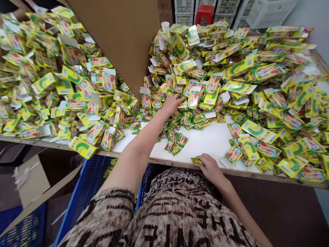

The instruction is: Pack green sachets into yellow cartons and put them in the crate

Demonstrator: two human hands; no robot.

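My left hand (171, 103) reaches across the table into the middle of the heap, its fingers stretched out on the yellow-green boxes. No box is plainly held in it; the fingertips partly merge with the heap. A box with a white flap (194, 97) lies just right of those fingers. At the table's front edge, my right hand (209, 166) pinches a small green sachet (196, 160) between thumb and fingers. Between the hands lies a loose cluster of green and red sachets (177, 141) on the white tabletop (205, 139).
A brown cardboard panel (123, 37) stands upright at my left, dividing the heaps of boxes. More boxes (290, 127) cover the right side. Below the table is a blue crate (77, 199). Behind are white crates (184, 10), a red stool (205, 14) and a white cup (165, 26).
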